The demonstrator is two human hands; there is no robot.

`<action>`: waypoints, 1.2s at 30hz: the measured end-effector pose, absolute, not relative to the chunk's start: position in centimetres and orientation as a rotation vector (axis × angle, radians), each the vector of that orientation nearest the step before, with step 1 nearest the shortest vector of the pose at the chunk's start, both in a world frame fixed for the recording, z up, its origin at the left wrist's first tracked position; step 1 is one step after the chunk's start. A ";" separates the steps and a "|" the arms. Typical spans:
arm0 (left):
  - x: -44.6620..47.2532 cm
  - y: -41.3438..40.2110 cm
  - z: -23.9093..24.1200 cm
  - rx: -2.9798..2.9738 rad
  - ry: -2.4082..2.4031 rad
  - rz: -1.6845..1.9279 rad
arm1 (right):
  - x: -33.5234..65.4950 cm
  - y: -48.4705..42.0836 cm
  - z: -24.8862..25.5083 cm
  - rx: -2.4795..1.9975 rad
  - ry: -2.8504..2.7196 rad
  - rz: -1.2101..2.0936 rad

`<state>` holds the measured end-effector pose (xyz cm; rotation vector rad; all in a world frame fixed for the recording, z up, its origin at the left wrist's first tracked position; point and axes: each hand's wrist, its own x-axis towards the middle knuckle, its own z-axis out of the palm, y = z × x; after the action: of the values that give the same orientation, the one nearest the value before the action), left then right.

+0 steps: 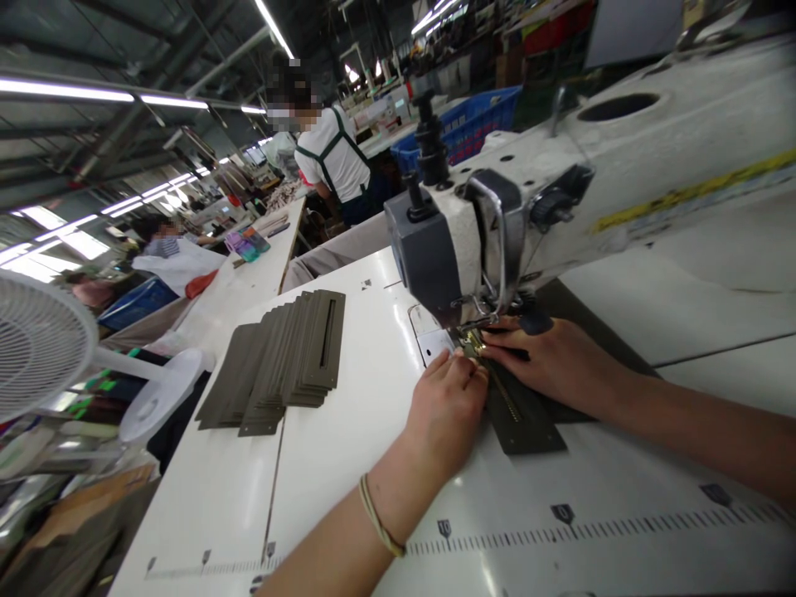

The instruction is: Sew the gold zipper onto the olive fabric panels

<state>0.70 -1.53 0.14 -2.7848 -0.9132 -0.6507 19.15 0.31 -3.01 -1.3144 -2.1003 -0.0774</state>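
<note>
An olive fabric piece with a zipper (526,419) lies on the white table under the needle of a white sewing machine (497,224). My left hand (448,404) rests on the table with its fingertips pinched at the fabric's front end beside the presser foot (468,336). My right hand (553,361) lies flat on the fabric, fingers stretched toward the needle and pressing the piece down. A band circles my left wrist.
A fanned stack of several olive slotted fabric pieces (283,361) lies left of the machine. A white fan (43,344) stands at the table's left edge. A ruler scale (560,526) runs along the table front. Other people work at benches behind; blue baskets (473,124) stand beyond.
</note>
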 end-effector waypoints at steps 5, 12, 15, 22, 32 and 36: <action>0.8 -1.4 0.1 -2.785 -0.941 -0.637 | 18.9 0.6 -3.1 -1.313 -2.071 -0.154; 0.7 -1.5 0.2 -2.798 -0.954 -0.626 | 18.7 0.7 -3.0 -1.405 -2.062 -0.175; 0.7 -1.4 0.2 -2.802 -0.937 -0.626 | 18.3 1.0 -2.7 -1.490 -2.034 -0.227; 0.6 -1.6 -0.1 -2.806 -0.947 -0.629 | 18.0 0.9 -1.6 -1.502 -2.070 -0.284; -0.3 -2.2 0.4 -2.899 -1.042 -0.562 | 19.7 -6.8 -2.4 -0.879 -2.341 -0.415; 0.1 -3.4 -0.4 -2.804 -1.006 -0.578 | 19.0 -6.3 -2.9 -0.793 -2.303 -0.555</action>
<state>0.11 -3.37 -0.37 -2.8039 -1.0057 -0.5784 18.99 -6.30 -2.89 -0.7927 -2.3032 -0.5547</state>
